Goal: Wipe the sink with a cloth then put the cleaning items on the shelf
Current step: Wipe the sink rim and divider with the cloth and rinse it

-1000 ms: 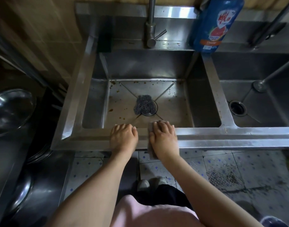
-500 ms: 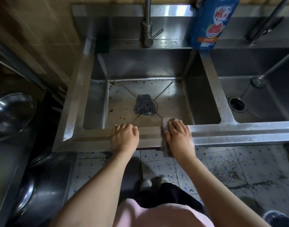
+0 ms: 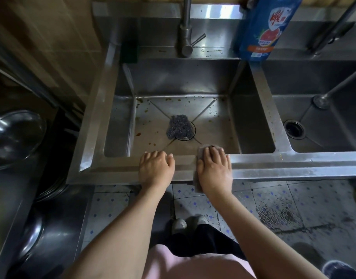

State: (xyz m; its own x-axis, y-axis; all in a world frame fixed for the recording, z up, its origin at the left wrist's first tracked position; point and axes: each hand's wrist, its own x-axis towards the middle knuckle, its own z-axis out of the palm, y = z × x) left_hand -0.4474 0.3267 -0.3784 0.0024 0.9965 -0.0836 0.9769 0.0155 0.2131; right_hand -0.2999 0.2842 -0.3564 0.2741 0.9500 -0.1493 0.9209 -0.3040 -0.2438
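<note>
a person's right hand (image 3: 214,170) presses a grey cloth (image 3: 201,151) flat onto the front rim of the steel sink (image 3: 273,160), fingers straight and close together, the cloth's lower edge hanging off the rim beside the wrist. just beside it, the left hand (image 3: 156,168) rests on the same rim, fingers loosely bent at the inner edge, holding nothing. beyond the hands, a steel scourer (image 3: 179,127) lies on the drain amid brown specks. farther back, a blue detergent bottle (image 3: 267,31) stands on the rear ledge beyond the right hand, with a tap (image 3: 186,27) beyond the gap between the hands.
</note>
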